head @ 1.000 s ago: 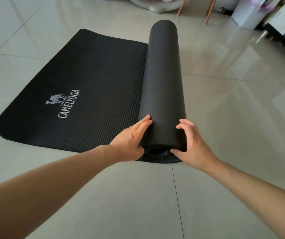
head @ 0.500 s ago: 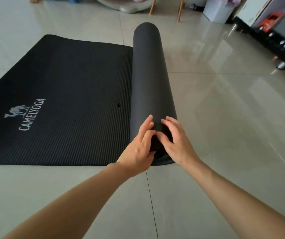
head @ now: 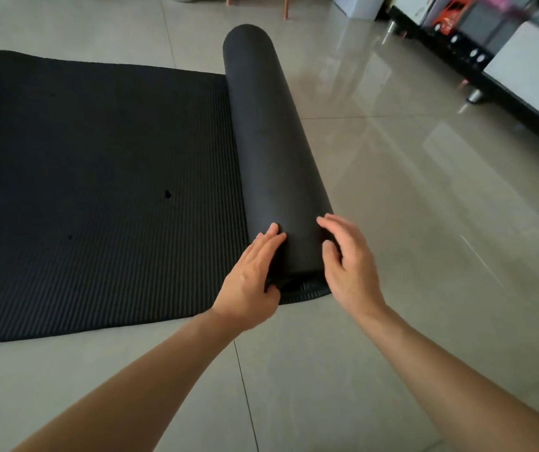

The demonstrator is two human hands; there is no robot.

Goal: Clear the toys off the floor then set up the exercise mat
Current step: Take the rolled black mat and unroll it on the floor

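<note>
Head view looks down on a black exercise mat (head: 98, 190) lying on the tiled floor (head: 424, 223), its left part flat, its right part wound into a roll (head: 271, 141) running from near to far; the left hand (head: 248, 282) rests on the roll's near end with straight fingers laid along its left side; the right hand (head: 349, 269) sits at the roll's right side, fingers loosely bent, touching it; dark furniture (head: 506, 76) stands far right.
</note>
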